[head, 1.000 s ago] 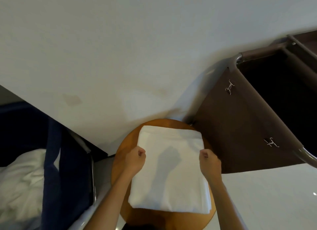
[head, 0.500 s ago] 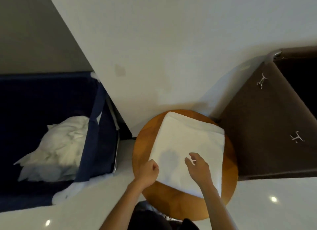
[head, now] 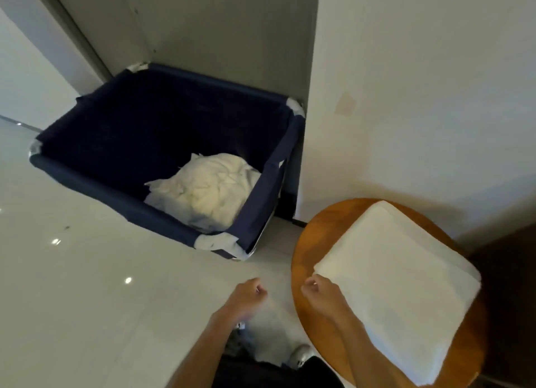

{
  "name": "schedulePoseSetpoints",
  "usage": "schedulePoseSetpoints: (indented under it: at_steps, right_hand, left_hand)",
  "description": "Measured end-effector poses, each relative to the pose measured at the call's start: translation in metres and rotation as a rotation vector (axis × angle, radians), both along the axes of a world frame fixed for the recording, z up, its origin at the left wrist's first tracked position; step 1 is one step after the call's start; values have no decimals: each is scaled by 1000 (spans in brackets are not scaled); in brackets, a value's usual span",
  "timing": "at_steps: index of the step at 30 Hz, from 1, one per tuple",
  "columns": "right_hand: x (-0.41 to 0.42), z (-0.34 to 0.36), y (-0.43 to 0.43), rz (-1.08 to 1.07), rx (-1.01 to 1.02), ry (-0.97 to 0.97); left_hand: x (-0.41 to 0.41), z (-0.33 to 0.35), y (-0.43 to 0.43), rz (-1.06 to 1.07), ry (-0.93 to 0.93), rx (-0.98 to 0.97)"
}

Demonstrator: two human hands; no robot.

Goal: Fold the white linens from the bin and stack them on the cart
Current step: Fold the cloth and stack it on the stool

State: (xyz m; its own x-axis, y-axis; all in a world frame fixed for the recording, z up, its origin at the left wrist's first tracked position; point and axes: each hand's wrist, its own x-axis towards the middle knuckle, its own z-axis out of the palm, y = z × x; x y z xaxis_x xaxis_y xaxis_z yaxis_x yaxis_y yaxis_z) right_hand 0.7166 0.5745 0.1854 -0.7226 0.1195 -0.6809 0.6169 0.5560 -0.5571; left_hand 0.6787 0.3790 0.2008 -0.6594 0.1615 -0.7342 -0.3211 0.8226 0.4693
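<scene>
The navy fabric bin stands against the wall, a crumpled heap of white linens bunched in its near right corner. One folded linen lies flat on the round wooden table beside it. The left hand hangs over the floor, fisted around nothing. The right hand is curled at the folded linen's near corner; whether it pinches the cloth, I cannot tell.

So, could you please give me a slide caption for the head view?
Folded linen on the table, right hand at its near corner, left hand over the floor; crumpled linens in the bin.
</scene>
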Motion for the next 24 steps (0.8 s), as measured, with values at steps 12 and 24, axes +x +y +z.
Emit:
schedulePoseSetpoints:
  at_steps: [12,24]
  right_hand:
    - [-113,16,-206,430,64,12]
    - [-207,19,-385,521,27,-5]
  left_hand:
    - [-36,-4,-201,364,78,63]
    - [-105,-9,-373,557,87,61]
